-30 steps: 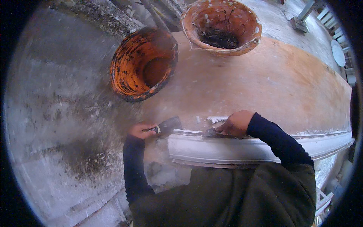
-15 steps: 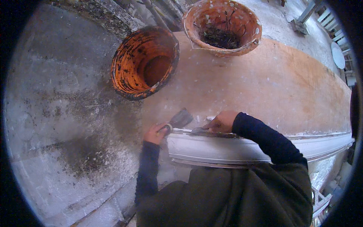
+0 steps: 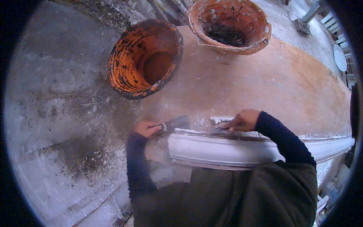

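My left hand (image 3: pixel 145 129) is closed on the handle of a wide grey scraper (image 3: pixel 177 122), whose blade points right over the board. A smaller putty knife (image 3: pixel 219 129) is gripped in my right hand (image 3: pixel 244 120), its blade low at the far edge of a long white moulding (image 3: pixel 223 150). White paste (image 3: pixel 221 120) lies in a ridge on the board just beyond that blade. Thin white smears (image 3: pixel 185 130) run along the moulding's left end. The fingers of my right hand partly hide the putty knife's handle.
An orange bucket (image 3: pixel 130 73) with dark stains leans at the far left of the brown board (image 3: pixel 298 83). Behind it stands a paler orange bucket (image 3: pixel 211 43) with dark scraps inside. Stained grey concrete (image 3: pixel 56 125) lies to the left; a post (image 3: pixel 310 13) stands far right.
My right hand and putty knife have shifted right along the moulding, uncovering the white paste. My left hand has drawn back left with the scraper. The whole view has shifted slightly.
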